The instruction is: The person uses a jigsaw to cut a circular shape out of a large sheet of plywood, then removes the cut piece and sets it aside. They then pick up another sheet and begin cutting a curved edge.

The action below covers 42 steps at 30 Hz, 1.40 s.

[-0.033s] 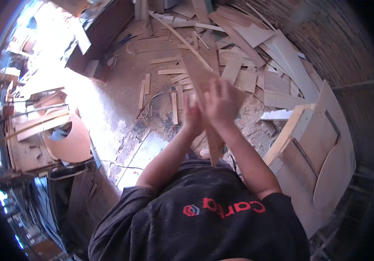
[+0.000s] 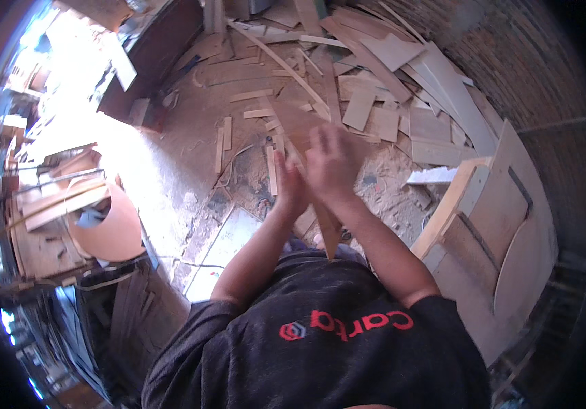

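Observation:
A brown wooden board is tilted in front of me, its narrow pale edge running down to a pointed corner close to my shirt. My left hand grips it at the left side of that edge, thumb pointing up. On the other side, my right hand is closed over the board with bent fingers, slightly smeared by motion. The two hands are nearly touching. Whether anything small lies under my right palm is hidden.
Wood offcuts and thin strips litter the dusty floor ahead. Large panels lean at the right. At the left stands a cluttered pile with a curved cut-out panel. A pale flat sheet lies near my left forearm.
My hands and the board have shifted slightly left in the view. Both hands stay on the board.

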### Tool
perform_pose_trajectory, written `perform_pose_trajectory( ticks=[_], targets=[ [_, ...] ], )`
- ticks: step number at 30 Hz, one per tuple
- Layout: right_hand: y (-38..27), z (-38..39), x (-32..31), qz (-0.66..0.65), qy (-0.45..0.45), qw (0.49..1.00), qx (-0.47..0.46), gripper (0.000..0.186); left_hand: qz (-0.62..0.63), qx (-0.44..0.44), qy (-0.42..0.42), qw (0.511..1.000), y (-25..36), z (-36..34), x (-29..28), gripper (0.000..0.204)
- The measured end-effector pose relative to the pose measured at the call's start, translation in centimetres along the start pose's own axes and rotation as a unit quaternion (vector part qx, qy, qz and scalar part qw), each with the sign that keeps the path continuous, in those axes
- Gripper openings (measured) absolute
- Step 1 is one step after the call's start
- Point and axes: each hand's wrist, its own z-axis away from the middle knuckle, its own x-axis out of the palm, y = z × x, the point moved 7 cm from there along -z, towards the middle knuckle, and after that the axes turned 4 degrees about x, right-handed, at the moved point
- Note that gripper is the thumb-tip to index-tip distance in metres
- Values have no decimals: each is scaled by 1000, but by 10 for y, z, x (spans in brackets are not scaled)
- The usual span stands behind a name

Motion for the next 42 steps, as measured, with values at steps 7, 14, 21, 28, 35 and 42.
perform_pose_trajectory(
  ticks=[7, 14, 21, 28, 35, 42],
  targets=[
    [-144, 13, 114, -135, -118, 984, 16, 71, -98, 139, 204, 964, 182, 56, -153, 46],
    [-189, 25, 265, -508, -482, 635, 326, 66, -67, 167, 255, 950, 314, 77, -183, 48],
    [-221, 2, 293, -564, -560, 452, 405, 51, 4, 121, 264, 957, 335, 57, -222, 51],
    [-179, 10, 351, -507, -608, 376, 481, 43, -299, 8, 320, 899, 349, 89, -286, 57],
    [-118, -39, 395, -437, -552, 434, 562, 30, -463, 51, 700, 542, 344, 390, -426, 53],
    [-106, -114, 467, -439, -509, 450, 588, 27, -343, -249, 687, 590, 194, 469, -466, 41]
  ],
)
